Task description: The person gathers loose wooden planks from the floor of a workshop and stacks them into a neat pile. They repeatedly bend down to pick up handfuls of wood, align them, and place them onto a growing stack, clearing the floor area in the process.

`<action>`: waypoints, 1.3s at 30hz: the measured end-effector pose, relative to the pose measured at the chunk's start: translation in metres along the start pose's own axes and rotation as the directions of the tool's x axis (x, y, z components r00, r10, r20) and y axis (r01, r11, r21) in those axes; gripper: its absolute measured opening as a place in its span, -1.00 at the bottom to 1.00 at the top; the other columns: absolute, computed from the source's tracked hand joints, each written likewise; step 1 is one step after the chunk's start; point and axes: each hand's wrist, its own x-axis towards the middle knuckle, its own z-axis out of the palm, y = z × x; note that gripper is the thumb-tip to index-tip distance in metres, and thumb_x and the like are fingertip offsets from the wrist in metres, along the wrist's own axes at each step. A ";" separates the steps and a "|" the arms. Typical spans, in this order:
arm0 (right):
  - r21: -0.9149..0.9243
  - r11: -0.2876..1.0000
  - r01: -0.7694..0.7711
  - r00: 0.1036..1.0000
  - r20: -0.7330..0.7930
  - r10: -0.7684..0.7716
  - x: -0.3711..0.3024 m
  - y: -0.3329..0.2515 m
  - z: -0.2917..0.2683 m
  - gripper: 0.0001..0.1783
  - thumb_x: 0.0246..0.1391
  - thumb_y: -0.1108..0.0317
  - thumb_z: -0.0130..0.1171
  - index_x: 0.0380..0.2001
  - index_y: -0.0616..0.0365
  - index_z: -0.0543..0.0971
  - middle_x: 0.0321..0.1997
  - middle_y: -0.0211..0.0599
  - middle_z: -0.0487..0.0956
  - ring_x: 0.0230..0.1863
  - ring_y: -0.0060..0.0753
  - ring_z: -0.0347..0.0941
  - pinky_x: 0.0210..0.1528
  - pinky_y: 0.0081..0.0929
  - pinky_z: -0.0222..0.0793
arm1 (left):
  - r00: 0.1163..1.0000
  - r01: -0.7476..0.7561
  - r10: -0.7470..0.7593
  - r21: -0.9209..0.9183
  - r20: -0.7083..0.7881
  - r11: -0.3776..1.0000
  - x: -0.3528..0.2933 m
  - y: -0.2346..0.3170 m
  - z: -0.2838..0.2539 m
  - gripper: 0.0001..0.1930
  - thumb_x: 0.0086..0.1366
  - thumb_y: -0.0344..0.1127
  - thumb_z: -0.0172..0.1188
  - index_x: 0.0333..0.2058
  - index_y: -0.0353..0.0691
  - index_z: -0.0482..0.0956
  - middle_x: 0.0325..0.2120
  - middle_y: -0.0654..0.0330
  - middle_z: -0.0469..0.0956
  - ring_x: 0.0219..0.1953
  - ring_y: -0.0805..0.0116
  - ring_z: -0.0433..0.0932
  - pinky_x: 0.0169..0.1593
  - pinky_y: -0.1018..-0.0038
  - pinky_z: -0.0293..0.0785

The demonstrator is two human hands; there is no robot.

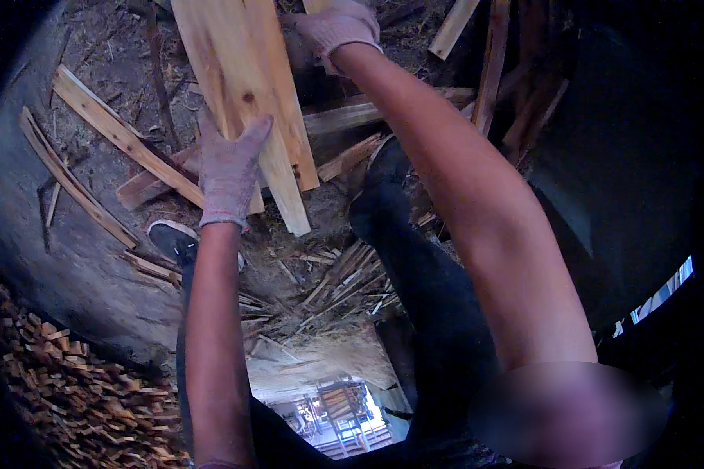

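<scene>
Several pale wooden boards [246, 94] lie together at the top centre, their near ends uneven and pointing toward me. My left hand [231, 168], in a light knitted glove, is closed on the left edge of these boards. Its thumb lies across their upper face, and the fingers are partly hidden by the wood. My right hand [338, 27], gloved the same way, is at the top edge, just right of the boards. It is curled at a light piece of wood that the frame cuts off; its fingertips are dark and hard to see.
Long wooden strips [125, 137] lie on the dirt ground to the left. More planks [493, 66] lean at the upper right. My shoes [174, 238] stand among splinters [348, 277]. A big heap of cut wood [86, 383] fills the lower left.
</scene>
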 end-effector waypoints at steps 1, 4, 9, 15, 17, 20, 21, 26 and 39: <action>-0.089 0.994 0.058 0.995 -0.077 -0.065 -0.003 0.002 0.010 -0.29 0.16 -0.10 0.27 0.15 0.25 0.44 0.06 0.14 0.60 0.01 0.10 0.64 -0.05 -0.05 0.63 | 0.998 -0.009 0.010 0.024 -0.057 1.000 -0.005 0.001 0.002 0.12 0.09 0.03 0.54 0.39 -0.57 0.11 0.18 -0.22 0.48 0.19 0.05 0.53 0.27 0.29 0.42; -0.063 0.982 -0.177 0.970 0.156 0.185 0.051 0.031 0.040 -0.35 0.10 -0.04 0.31 0.09 0.21 0.47 0.11 0.10 0.58 0.15 0.02 0.58 0.02 -0.13 0.61 | 0.993 -0.034 0.044 -0.086 0.113 0.996 -0.016 0.033 0.002 0.11 0.12 0.01 0.51 0.40 -0.58 0.09 0.25 -0.26 0.40 0.25 0.03 0.47 0.32 0.28 0.37; 0.276 0.954 -0.118 0.964 0.261 0.043 -0.003 0.047 -0.022 -0.22 -0.15 -0.04 0.46 0.00 0.37 0.54 -0.05 0.26 0.66 0.03 0.17 0.63 0.09 -0.07 0.53 | 0.976 -0.058 0.106 0.242 -0.189 0.969 -0.042 0.027 -0.003 -0.06 0.24 -0.01 0.42 0.38 -0.50 0.18 0.26 -0.25 0.37 0.31 -0.04 0.37 0.39 0.23 0.25; 0.364 0.922 0.129 0.872 0.401 -0.280 -0.154 0.090 -0.060 -0.08 -0.16 -0.05 0.50 0.16 0.34 0.42 0.15 0.33 0.51 0.19 0.20 0.51 0.19 -0.10 0.48 | 0.873 -0.394 0.440 0.225 -0.211 0.891 -0.056 0.088 0.029 -0.17 0.29 -0.08 0.39 0.37 -0.43 0.25 0.32 -0.21 0.32 0.35 -0.05 0.32 0.43 0.18 0.22; 0.321 0.943 -0.087 0.859 0.504 -0.092 -0.151 0.108 -0.083 0.09 -0.16 -0.11 0.51 0.29 0.38 0.30 0.28 0.33 0.42 0.35 0.21 0.37 0.40 -0.12 0.30 | 0.868 -0.377 0.450 0.312 -0.209 0.872 -0.061 0.094 0.042 -0.14 0.24 -0.06 0.42 0.35 -0.44 0.26 0.32 -0.22 0.31 0.36 -0.07 0.31 0.42 0.17 0.23; 0.101 0.980 -0.172 0.958 -0.213 0.191 -0.117 0.222 -0.053 0.04 -0.07 -0.18 0.43 0.32 0.29 0.36 0.31 0.32 0.42 0.28 0.23 0.44 0.32 -0.04 0.37 | 0.815 -0.427 0.573 0.580 -0.086 0.694 -0.060 0.099 0.062 -0.14 0.16 -0.05 0.45 0.34 -0.34 0.31 0.31 -0.24 0.30 0.35 -0.17 0.31 0.41 0.11 0.25; 0.083 0.896 -0.437 0.893 -0.076 0.443 -0.091 0.249 -0.062 -0.06 -0.03 -0.22 0.36 0.28 0.24 0.48 0.23 0.28 0.51 0.18 0.28 0.52 0.25 -0.06 0.45 | 0.815 -0.417 0.579 0.657 -0.036 0.628 -0.056 0.096 0.072 -0.14 0.14 -0.04 0.45 0.34 -0.31 0.32 0.31 -0.25 0.30 0.35 -0.19 0.31 0.40 0.10 0.25; -0.018 0.842 -0.540 0.833 -0.155 0.531 -0.030 0.345 -0.027 -0.43 0.03 -0.16 0.29 -0.14 0.14 0.72 -0.21 0.09 0.69 -0.05 0.15 0.66 -0.10 -0.11 0.61 | 0.840 -0.360 0.521 0.875 0.153 0.323 -0.049 0.106 0.118 -0.19 0.17 0.02 0.43 0.34 -0.15 0.37 0.34 -0.16 0.33 0.40 -0.16 0.28 0.39 -0.04 0.23; 0.562 0.807 -0.180 0.858 0.491 -0.150 -0.187 0.202 -0.115 0.01 -0.02 -0.14 0.44 0.31 0.32 0.33 0.30 0.22 0.44 0.34 0.12 0.39 0.38 -0.17 0.33 | 0.936 0.264 -0.156 -0.337 0.316 0.904 -0.063 0.105 0.165 -0.52 0.38 -0.13 0.29 0.13 -0.36 0.59 -0.06 0.10 0.62 0.02 0.32 0.55 0.19 0.42 0.43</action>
